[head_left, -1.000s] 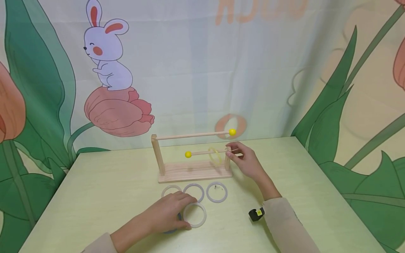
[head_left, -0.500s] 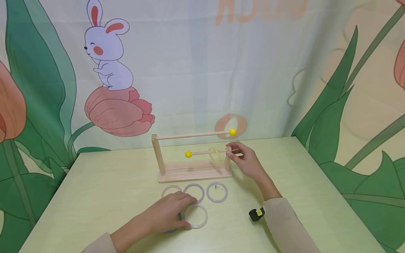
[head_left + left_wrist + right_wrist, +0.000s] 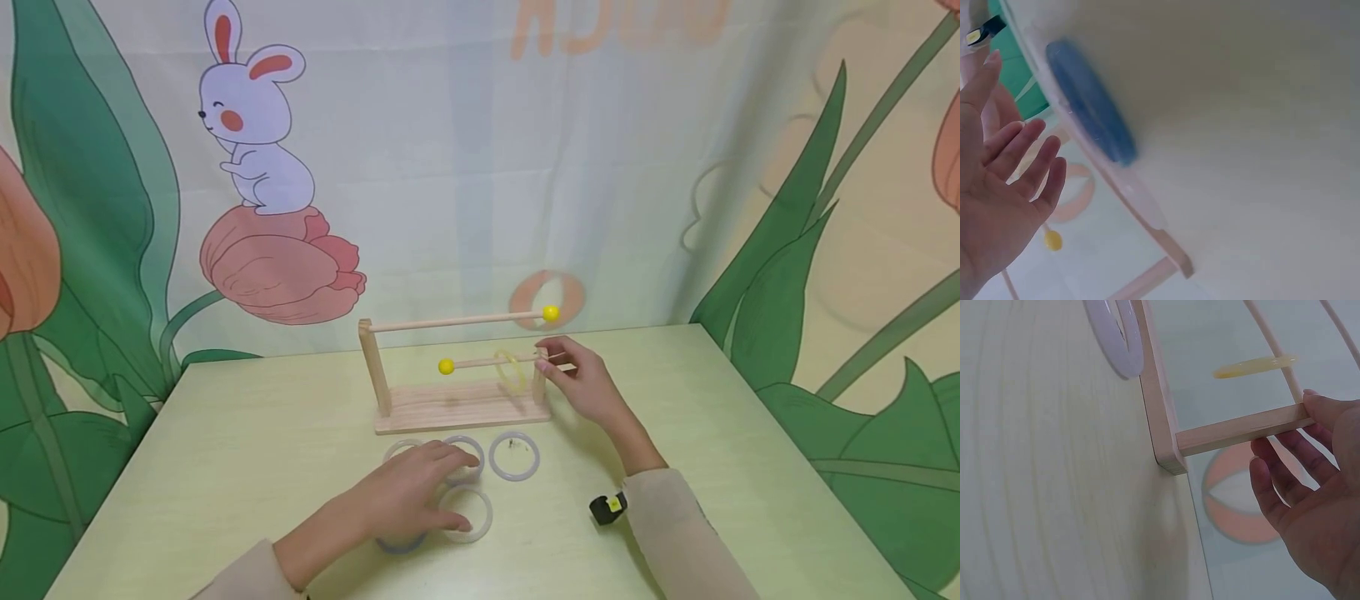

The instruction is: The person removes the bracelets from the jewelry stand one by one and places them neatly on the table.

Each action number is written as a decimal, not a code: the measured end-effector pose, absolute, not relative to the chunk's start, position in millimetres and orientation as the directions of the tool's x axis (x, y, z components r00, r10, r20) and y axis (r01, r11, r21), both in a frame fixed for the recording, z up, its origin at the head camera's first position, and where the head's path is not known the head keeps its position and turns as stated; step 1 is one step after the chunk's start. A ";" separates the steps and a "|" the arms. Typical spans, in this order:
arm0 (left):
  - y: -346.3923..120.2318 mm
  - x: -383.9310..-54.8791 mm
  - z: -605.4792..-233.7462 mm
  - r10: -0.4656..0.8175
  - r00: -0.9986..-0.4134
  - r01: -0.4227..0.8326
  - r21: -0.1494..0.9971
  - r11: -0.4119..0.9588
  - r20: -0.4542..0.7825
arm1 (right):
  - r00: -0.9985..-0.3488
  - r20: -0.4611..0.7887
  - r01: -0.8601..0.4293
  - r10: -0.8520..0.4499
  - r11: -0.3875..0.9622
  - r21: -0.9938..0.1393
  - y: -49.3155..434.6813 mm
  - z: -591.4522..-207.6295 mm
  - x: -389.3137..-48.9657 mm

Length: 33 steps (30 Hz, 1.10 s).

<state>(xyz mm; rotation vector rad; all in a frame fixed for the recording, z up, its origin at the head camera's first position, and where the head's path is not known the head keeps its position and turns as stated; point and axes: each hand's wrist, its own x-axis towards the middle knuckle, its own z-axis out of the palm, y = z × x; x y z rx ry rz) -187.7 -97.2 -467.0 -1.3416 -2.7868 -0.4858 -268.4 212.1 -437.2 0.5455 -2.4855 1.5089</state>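
A wooden stand (image 3: 461, 414) has two horizontal rods with yellow ball ends, and a yellow ring (image 3: 1250, 367) hangs on the lower rod. My right hand (image 3: 588, 383) pinches the top of the stand's short post (image 3: 1235, 430) between thumb and fingers. Over the rings on the table is my left hand (image 3: 405, 498), fingers spread, thumb overlapping a whitish ring (image 3: 490, 514). Its fingertips overlap a lavender ring (image 3: 482, 457). Partly hidden beneath this hand are a blue ring (image 3: 401, 547) and a pale ring (image 3: 393, 446).
Another lavender ring (image 3: 514, 478) lies in front of the stand, with small dark marks inside it. A black device with a yellow label (image 3: 607, 507) sits at the right sleeve. Behind the table (image 3: 247, 467) hangs a printed curtain (image 3: 420, 150).
My left hand has shifted slightly right, its fingers now over the middle lavender ring and its thumb over the whitish ring. The whitish ring slid slightly right earlier. My right hand has stayed put.
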 end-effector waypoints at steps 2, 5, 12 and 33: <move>-92.3 -191.7 -462.5 0.754 -0.636 0.762 0.289 0.580 0.164 | -0.915 0.341 -0.403 -0.216 0.418 -0.814 212.0 -437.1 -268.5; -84.0 -200.2 -454.5 0.744 -0.633 0.766 0.318 0.559 0.214 | -0.915 0.341 -0.402 -0.214 0.422 -0.813 211.8 -437.0 -268.5; -63.3 -228.6 -434.9 0.690 -0.634 0.773 0.317 0.550 0.350 | -0.914 0.345 -0.405 -0.213 0.419 -0.813 212.1 -436.5 -269.5; -16.3 -284.3 -436.5 0.474 -0.763 0.643 0.443 0.625 0.439 | -0.919 0.330 -0.392 -0.215 0.420 -0.819 212.7 -437.6 -269.7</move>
